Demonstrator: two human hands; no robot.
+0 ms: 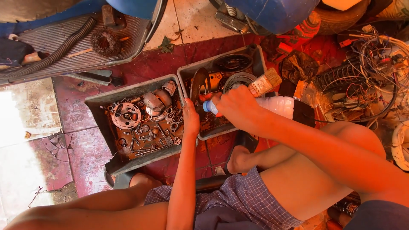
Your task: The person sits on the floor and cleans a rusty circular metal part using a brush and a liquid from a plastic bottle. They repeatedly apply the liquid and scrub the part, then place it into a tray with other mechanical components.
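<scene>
A white plastic bottle (275,105) with a blue cap is clasped in the right hand (236,108) over the right grey tray (255,53); a paintbrush (264,83) is pinched alongside; the left hand (190,119) is closed on that tray's near edge; greasy parts in it appear uncleaned.

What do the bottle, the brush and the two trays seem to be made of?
Bottle: probably translucent white plastic with a blue cap, held in the right hand.
Brush: pale wooden handle, metal band; bristles hidden.
Trays: likely grey plastic, matte and grime-stained, with rounded moulded rims. The left hand rests between them.
</scene>
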